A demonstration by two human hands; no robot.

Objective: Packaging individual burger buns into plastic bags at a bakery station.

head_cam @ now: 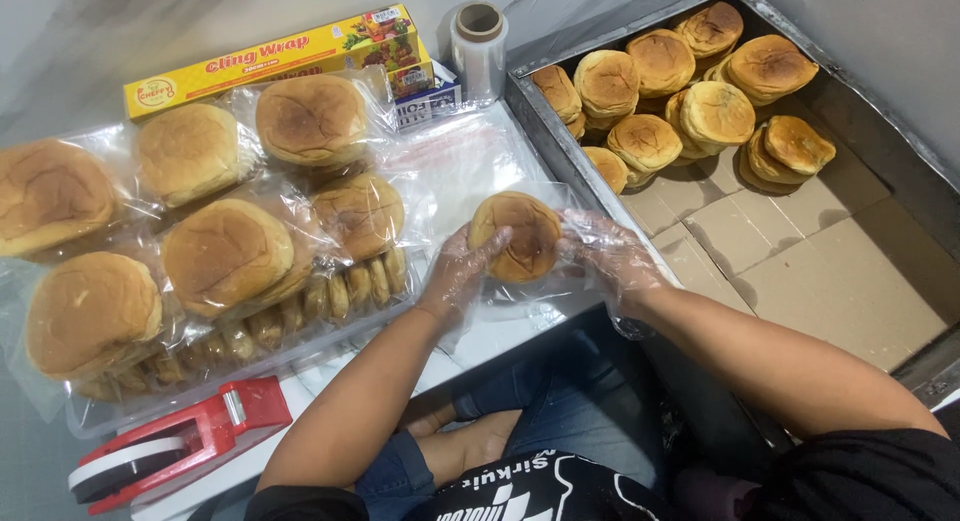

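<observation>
Item in hand: one round golden-brown bun (517,237), held just left of the frame's centre, above a sheet of clear plastic film (470,161) spread on the white work surface (500,336). Left hand (458,273), in a thin transparent glove, was closed on the bun's left edge with the thumb over its top; right hand (607,253), gloved alike, gripped the bun's right side, loose film bunched round both. Finished stock, left half of the frame: large wrapped buns in clear plastic (226,253), about seven counted, lying over a row of smaller wrapped pieces (330,299) in a shallow clear tray (its contents below the top layer could not be made out). Unwrapped stock, upper right: a pile of bare golden-brown buns (680,91), a dozen or so showing, heaped at the far end of a grey metal bin (560,146) lined with brown cardboard (800,261), most of that lining bare. Supplies: a long yellow cardboard film box (270,59) and a roll of clear tape (479,43) at upper centre, a red tape dispenser (170,451) at lower left. Judged state: wrapping well under way, one bun being wrapped, the binned pile still to do.
</observation>
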